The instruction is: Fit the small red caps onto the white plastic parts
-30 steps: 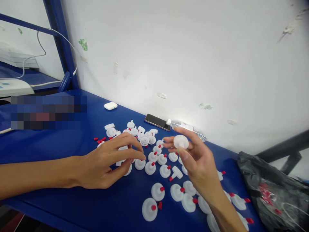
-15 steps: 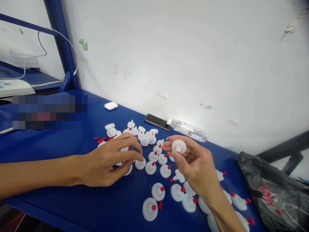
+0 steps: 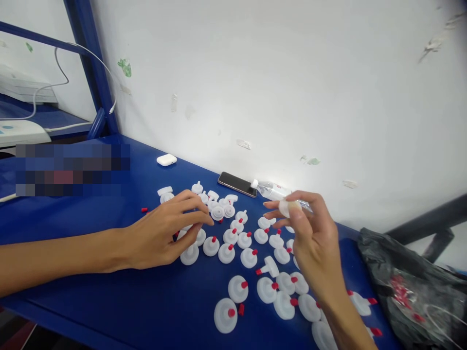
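My right hand (image 3: 315,233) holds a white plastic nozzle cap (image 3: 285,208) between thumb and fingers, raised over the table; whether a red tip sits on it is hidden. Over the left part of the pile, my left hand (image 3: 170,228) hangs with bent fingers, index and thumb near each other, and nothing shows in them. Bare white nozzle caps (image 3: 218,213) lie just beyond its fingertips. Nozzle caps with red tips on their spouts, such as one white nozzle cap (image 3: 226,253), spread between and below the hands. One loose red tip (image 3: 241,309) lies at the front.
Along the wall lie a phone (image 3: 238,184), a clear plastic bottle (image 3: 270,189) and a white earbud case (image 3: 167,160). A black plastic bag (image 3: 386,262) holding red tips slumps at the right. Blue frame posts (image 3: 89,53) and a white cable stand at the left.
My right hand has moved right and slightly up with the nozzle cap, turning it. My left hand has drawn slightly up and left, off a red-tipped nozzle cap.
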Available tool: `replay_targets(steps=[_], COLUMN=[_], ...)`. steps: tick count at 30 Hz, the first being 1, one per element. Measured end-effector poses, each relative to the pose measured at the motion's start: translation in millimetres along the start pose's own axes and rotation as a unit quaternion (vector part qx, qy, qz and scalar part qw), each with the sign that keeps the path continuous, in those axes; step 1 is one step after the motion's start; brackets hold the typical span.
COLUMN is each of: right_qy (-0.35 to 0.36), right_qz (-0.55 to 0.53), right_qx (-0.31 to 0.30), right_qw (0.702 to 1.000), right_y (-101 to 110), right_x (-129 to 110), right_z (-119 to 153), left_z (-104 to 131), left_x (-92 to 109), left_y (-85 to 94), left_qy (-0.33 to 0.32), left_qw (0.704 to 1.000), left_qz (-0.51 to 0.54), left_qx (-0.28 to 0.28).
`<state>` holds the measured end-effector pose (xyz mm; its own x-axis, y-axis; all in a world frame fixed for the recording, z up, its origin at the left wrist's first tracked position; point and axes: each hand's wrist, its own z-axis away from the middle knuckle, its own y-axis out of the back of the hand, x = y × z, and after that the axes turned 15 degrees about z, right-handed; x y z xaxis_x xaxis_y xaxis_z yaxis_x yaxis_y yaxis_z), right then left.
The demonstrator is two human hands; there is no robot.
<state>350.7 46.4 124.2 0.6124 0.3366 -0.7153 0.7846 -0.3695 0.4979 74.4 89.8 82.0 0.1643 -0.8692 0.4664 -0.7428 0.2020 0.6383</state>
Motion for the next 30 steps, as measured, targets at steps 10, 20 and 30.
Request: replay_targets(steps=[10, 20, 30], right_qy=[-0.003, 0.009, -0.025], right_qz=[0.261, 0.356, 0.399], right_qx=[-0.034, -0.119, -0.133], right_qw=[0.965, 0.927, 0.907], right_y=[0.6, -1.5, -0.3], right_x=[18.7, 18.5, 19.9], right_z=[-4.1, -3.5, -1.7], left_z=[6.0, 1.0, 2.7], left_x=[-2.2, -18.1, -25.4], left_y=[-1.1, 3.0, 5.8], left_qy=[0.057, 0.117, 0.144], left_qw=[0.993, 0.988, 0.987], left_qz=[-0.014, -0.084, -0.055], left_qx=[-0.102, -0.062, -0.038])
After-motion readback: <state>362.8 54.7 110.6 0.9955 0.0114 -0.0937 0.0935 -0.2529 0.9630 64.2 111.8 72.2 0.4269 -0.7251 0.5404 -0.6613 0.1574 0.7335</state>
